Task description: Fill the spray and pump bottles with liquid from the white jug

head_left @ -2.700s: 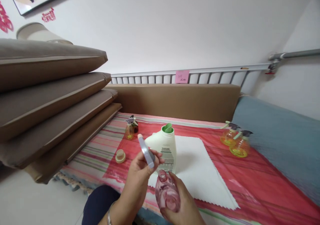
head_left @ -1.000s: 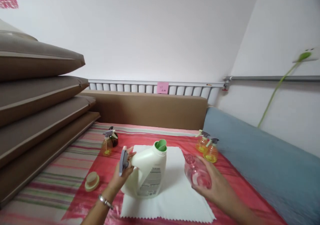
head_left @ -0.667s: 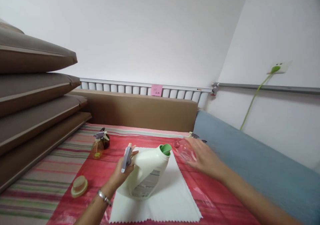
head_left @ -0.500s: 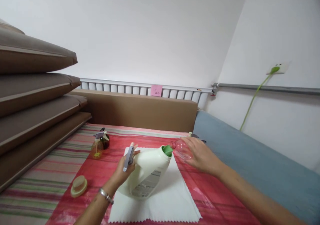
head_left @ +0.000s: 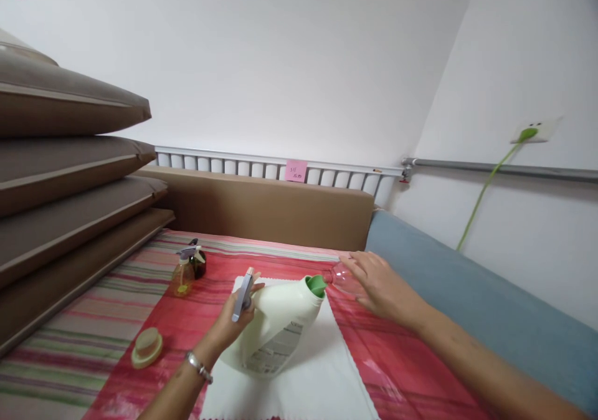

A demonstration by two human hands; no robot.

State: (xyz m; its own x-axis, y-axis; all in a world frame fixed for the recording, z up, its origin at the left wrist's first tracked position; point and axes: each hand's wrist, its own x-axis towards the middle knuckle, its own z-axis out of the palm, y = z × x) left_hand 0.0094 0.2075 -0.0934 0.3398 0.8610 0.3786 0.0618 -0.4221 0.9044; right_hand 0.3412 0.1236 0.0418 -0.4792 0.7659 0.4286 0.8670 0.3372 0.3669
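Note:
My left hand grips the handle of a large pale-green detergent jug and also holds a grey spray trigger head upright by the thumb. The jug leans to the right, its green pouring spout at the mouth of a clear plastic bottle. My right hand is closed around that bottle, which is tilted with its neck toward the spout. Beneath the jug lies a white cloth with zigzag edges. Whether liquid is flowing I cannot make out.
A pale round cap lies at the left on the red sheet. Behind it stand a yellowish spray bottle and a dark spray bottle. Stacked brown cushions rise on the left; a brown board closes off the back.
The view has shifted slightly. Both hands keep their grips, and the jug spout and clear bottle's mouth stay together. The item visible behind my right hand before is now hidden.

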